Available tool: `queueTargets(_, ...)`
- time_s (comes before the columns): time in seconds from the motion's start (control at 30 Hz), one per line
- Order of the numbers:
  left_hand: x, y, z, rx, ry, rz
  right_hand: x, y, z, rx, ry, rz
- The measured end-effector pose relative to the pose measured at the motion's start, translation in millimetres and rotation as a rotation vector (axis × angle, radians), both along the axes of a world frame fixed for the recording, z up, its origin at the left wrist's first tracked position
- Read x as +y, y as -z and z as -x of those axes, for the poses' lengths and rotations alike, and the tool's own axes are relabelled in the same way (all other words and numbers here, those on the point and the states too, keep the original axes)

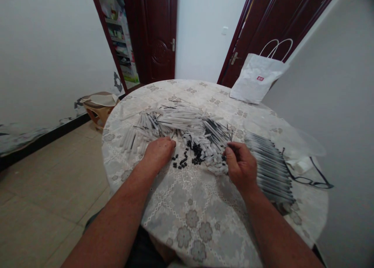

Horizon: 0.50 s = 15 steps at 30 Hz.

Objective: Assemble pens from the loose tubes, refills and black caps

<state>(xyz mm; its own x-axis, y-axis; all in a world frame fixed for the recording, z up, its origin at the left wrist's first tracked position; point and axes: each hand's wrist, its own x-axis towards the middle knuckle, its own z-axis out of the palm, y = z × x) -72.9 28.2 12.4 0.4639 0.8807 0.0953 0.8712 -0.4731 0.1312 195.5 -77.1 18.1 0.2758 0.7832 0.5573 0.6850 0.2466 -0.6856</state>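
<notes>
My left hand (pixel 158 154) rests back-up at the near edge of a heap of white plastic tubes (pixel 178 118). Its fingers are curled, and what they hold, if anything, is hidden. Just right of it lie small black caps (pixel 196 153), some scattered singly. My right hand (pixel 242 164) is closed with thumb and forefinger together, beside a pile of short white pieces (pixel 214 155). Whether something sits in that pinch is too small to make out. Thin dark rods (pixel 216 131) lie beyond it. Right of this hand, assembled pens (pixel 270 166) are laid side by side in a row.
A round table with a flowered cloth (pixel 195 213) carries everything. Black-framed glasses (pixel 312 183) lie at the right, near clear plastic film (pixel 304 137). At the back right stands a white paper bag (pixel 257 79). A stool (pixel 101 106) is left of the table.
</notes>
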Motion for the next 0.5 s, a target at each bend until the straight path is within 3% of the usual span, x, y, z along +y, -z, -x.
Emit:
queueTargets(0.3, -0.2, 6.3, -4.8, 0.034, 0.022, -0.053, -2.7, -0.3, 7.6, -0.068, -0.056, 0.031)
queueTargets(0.5, -2.4, 0.7, -9.2, -0.300, -0.071, -0.066, -3.6, 2.9, 8.7, -0.097, -0.087, 0.036)
